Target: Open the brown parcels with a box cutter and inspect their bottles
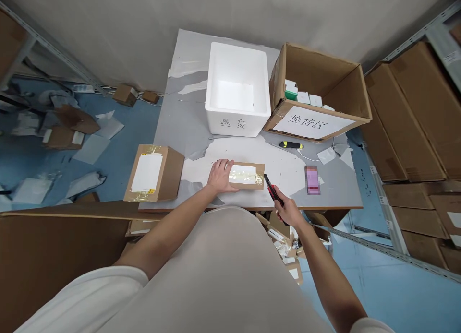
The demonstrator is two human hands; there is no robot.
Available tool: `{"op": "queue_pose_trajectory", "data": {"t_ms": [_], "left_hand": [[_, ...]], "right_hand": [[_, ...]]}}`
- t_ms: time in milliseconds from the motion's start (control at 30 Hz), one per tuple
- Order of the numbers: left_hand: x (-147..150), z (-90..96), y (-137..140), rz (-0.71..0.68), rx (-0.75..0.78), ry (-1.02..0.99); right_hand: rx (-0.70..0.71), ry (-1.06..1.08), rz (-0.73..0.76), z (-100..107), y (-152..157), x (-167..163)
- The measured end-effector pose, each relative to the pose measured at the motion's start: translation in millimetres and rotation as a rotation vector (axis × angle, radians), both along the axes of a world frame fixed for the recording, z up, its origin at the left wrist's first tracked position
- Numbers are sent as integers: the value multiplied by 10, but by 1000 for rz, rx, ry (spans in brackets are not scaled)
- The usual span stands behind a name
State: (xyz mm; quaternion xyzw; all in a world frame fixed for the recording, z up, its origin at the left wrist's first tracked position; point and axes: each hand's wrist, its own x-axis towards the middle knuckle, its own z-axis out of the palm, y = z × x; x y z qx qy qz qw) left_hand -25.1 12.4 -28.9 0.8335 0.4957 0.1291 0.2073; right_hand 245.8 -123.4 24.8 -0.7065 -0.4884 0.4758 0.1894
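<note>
A small taped cardboard box with a white label lies near the table's front edge. My left hand is wrapped over its left end, hiding that part. My right hand grips a black and red utility knife. The knife's tip is close to the box's right end; whether it touches cannot be made out. To the left stands a larger cardboard box with a white label.
On the table stand a white foam box and an open carton holding several small boxes. A yellow and black cutter and a pink blurred item lie right. Stacked cartons line the right side.
</note>
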Motion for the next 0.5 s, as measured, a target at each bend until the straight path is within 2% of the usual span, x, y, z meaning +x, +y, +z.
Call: {"op": "queue_pose_trajectory", "data": {"t_ms": [100,267,433,500], "left_hand": [[-1,-9,12,0,-12,-4],[2,-8,19,-8,-6,15],[1,-5,30,-3,5,6],[-1,-28,35,-6,28,-13]], "right_hand": [[2,20,11,7,-65,7],[-89,9,61,76,-110,99],[-83,-95,193,129,-181,164],[-68,-148,202,130,-216,165]]}}
